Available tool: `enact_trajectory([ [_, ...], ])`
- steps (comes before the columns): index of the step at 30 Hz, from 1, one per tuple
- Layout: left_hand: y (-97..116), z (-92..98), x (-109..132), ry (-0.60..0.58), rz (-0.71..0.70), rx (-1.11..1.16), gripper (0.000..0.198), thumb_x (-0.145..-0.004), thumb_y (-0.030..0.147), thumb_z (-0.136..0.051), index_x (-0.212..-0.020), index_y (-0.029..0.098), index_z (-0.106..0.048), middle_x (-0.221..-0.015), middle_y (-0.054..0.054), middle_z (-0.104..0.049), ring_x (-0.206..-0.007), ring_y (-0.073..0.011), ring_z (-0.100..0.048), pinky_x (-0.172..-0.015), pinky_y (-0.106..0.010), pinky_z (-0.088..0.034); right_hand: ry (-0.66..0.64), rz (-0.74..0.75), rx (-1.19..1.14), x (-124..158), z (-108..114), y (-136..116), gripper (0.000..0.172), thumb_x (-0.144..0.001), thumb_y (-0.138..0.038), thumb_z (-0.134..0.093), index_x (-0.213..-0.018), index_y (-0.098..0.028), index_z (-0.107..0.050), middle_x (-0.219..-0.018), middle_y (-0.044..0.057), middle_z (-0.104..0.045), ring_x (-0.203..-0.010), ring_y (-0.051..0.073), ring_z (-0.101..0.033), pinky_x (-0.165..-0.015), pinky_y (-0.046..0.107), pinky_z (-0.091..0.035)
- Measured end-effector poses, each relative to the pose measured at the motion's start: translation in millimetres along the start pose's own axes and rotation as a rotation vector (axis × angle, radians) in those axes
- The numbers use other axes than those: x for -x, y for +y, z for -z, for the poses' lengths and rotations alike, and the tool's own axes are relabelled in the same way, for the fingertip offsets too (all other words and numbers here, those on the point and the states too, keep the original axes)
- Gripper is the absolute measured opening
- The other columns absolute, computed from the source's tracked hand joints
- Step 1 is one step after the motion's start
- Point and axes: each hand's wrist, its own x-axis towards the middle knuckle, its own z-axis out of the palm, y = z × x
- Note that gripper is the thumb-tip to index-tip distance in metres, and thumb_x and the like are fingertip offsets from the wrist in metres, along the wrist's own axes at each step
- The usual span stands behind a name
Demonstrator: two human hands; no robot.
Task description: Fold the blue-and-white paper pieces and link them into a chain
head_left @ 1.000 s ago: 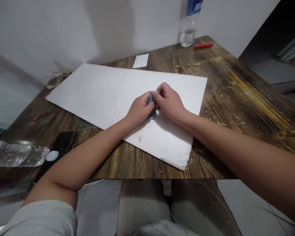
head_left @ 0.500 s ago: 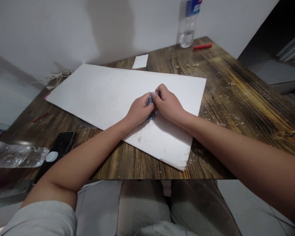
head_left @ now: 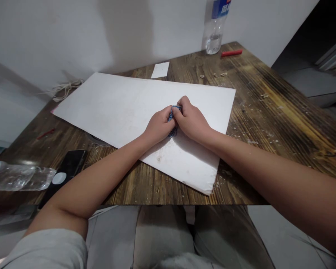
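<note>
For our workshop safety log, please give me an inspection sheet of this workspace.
surface: dark wood-grain table with pale crumbs, partly under a large white board.
job's things: small blue patterned piece, crumpled between the hands; exact item cannot be told.
clutter: upright plastic bottle, plastic bottle lying down, black phone, red stick, white paper slip.
grips: left hand and right hand both pinch the piece above the board.
cables: white cord by the wall, beyond the board.
surroundings: white wall, tiled floor.
</note>
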Motion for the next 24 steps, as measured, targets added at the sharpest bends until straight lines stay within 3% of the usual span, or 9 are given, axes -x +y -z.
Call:
enact_trajectory([
  [24, -1.0, 0.3, -0.1, -0.006, -0.021, -0.001, 0.008, -0.088, 0.022, -0.049, -0.087, 0.02, -0.057, -0.085, -0.002, -0.067, -0.08, -0.0164, -0.058, -0.073, -0.032, -0.043, -0.009, 0.009, 0.0, 0.0, 0.0, 0.3, 0.015, -0.093, -0.04, -0.04, -0.094, -0.025, -0.042, -0.081, 0.006, -0.06, -0.076, 0.023, -0.054, -0.074, 0.038, -0.037],
])
